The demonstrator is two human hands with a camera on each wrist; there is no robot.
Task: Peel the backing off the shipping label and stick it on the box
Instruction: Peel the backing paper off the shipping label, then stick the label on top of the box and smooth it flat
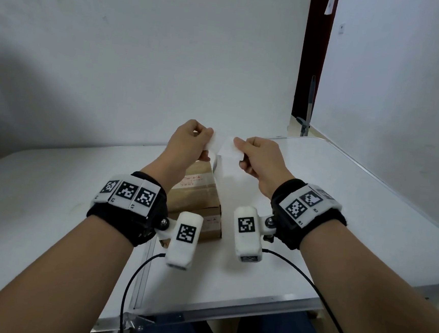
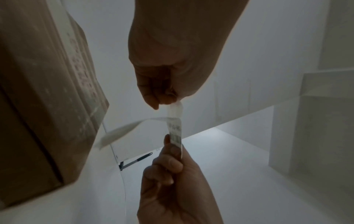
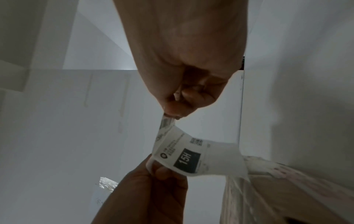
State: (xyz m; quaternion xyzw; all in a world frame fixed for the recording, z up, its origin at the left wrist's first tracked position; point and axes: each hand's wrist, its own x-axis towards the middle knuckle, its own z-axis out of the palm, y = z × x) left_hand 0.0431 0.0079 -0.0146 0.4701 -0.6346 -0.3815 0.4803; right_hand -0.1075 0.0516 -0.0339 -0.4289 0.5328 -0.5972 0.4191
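Observation:
Both hands are raised above the brown cardboard box [image 1: 197, 196], which lies taped on the white table [image 1: 328, 215]. Between them stretches the white shipping label [image 1: 229, 151]; its printed face with a barcode and a black "15H" block [image 3: 187, 159] shows in the right wrist view. My left hand [image 1: 207, 141] pinches a thin translucent strip of backing [image 2: 175, 109] at one end. My right hand [image 1: 238, 146] pinches the barcode end [image 2: 176, 136]. A loose flap [image 2: 118, 133] hangs toward the box [image 2: 38, 91]. How far backing and label have parted is hidden.
The table's near edge [image 1: 227, 307] runs just in front of my lap, and its right edge [image 1: 396, 192] slants away. Black wrist-camera cables [image 1: 134, 278] hang over the front. A white wall stands close behind, with a dark door gap [image 1: 312, 68] at right.

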